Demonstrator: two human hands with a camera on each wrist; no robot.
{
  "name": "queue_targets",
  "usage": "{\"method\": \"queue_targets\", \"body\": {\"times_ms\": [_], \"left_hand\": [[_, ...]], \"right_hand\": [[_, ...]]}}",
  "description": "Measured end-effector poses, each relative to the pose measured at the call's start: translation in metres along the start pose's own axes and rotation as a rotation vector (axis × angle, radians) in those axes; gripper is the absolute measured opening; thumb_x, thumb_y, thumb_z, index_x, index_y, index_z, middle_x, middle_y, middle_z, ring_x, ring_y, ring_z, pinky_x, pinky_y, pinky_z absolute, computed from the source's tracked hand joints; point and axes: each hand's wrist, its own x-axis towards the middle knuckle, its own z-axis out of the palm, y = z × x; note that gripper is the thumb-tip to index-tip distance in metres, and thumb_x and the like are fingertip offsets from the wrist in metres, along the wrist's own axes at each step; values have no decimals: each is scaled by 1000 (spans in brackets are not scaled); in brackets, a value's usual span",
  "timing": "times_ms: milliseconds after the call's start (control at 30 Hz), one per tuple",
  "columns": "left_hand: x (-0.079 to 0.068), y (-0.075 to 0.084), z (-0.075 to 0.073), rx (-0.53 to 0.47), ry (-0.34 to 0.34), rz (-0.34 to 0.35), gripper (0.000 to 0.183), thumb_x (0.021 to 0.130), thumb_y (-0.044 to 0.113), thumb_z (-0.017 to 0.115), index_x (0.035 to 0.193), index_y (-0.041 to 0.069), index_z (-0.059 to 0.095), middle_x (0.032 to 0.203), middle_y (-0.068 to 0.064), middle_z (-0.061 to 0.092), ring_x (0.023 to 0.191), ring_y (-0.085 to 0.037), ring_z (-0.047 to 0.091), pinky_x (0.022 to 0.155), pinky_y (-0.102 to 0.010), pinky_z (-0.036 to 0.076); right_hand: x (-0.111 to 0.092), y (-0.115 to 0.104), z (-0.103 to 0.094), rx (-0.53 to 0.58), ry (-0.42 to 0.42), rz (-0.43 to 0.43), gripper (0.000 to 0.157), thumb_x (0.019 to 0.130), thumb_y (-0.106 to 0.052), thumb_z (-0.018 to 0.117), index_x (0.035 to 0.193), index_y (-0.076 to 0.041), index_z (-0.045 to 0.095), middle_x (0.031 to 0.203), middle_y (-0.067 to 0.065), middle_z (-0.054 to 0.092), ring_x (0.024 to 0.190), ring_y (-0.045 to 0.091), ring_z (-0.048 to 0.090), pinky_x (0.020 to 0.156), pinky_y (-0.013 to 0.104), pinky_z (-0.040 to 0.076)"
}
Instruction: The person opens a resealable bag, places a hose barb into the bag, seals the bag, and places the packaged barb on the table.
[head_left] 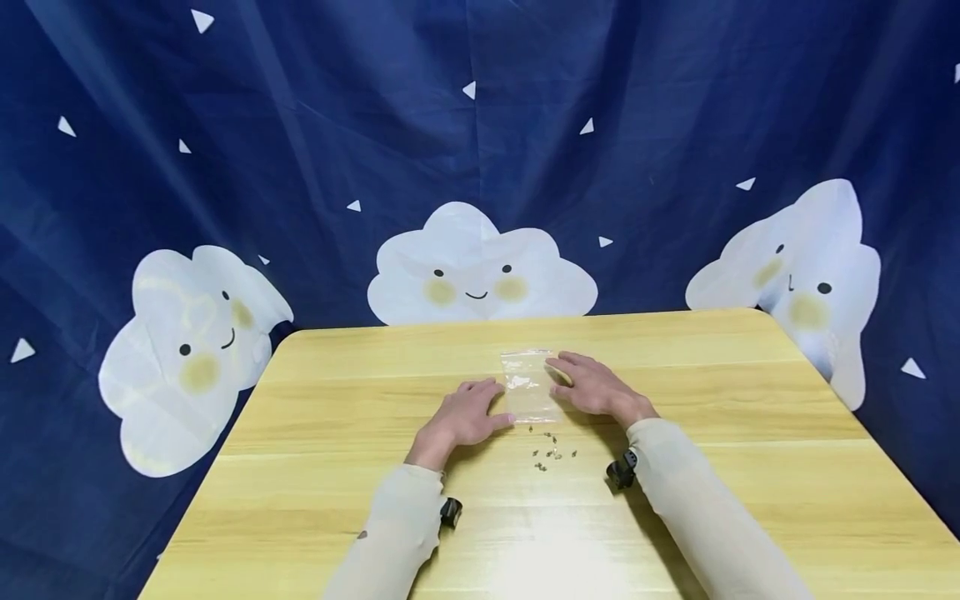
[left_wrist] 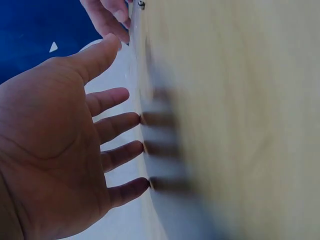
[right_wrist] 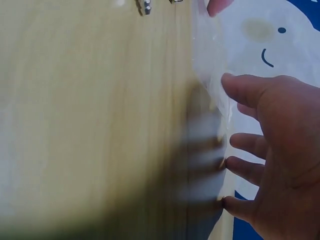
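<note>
A clear plastic zip bag (head_left: 531, 396) lies flat on the wooden table, between the two hands. My left hand (head_left: 467, 414) is at the bag's left side, thumb near its lower left corner. In the left wrist view the left hand's fingers (left_wrist: 117, 127) are spread, fingertips down at the tabletop, and the palm holds nothing. At the bag's right edge is my right hand (head_left: 592, 385), its fingers (right_wrist: 245, 170) spread and its thumb close to the bag (right_wrist: 206, 55). Several small metal pieces (head_left: 555, 454) lie scattered just below the bag; their exact kind is too small to tell.
The light wooden table (head_left: 315, 442) has rounded far corners. Behind it hangs a dark blue curtain (head_left: 525, 158) with white clouds and triangles. A small black camera (head_left: 621, 472) is on the right wrist, another black camera (head_left: 451, 512) on the left.
</note>
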Motion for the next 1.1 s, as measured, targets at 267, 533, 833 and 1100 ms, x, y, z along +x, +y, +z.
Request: {"method": "queue_targets", "body": {"times_ms": [267,533,833,1100], "left_hand": [[3,9,8,118,10,37,62,95,53,51,147,22,40,157,-5,33,141,-33,32,110,-56,31],[8,11,10,210,33,14,58,94,49,54,146,24,43,155,-3,35,137,-30,36,103,-54,37],[16,7,2,251,51,-13,42,98,26,48,140,26,51,150,2,43,135,-25,41,99,-50,44],[20,-4,-1,245,134,26,39,99,11,47,133,26,59,142,0,51,128,-23,48,99,-42,47]], "right_hand": [[-3,2,1,-85,-14,-9,55,98,-35,53,149,-19,39,159,14,25,146,38,24,115,59,20],[-4,4,4,-96,18,-36,49,97,-35,56,140,-12,51,159,14,25,144,38,27,113,61,22],[-3,0,5,-81,53,-69,33,95,-29,59,121,-10,59,152,16,39,137,37,39,112,53,31],[-3,-4,6,-127,98,-84,38,94,-28,60,129,-11,60,142,15,47,129,36,44,104,54,38]]}}
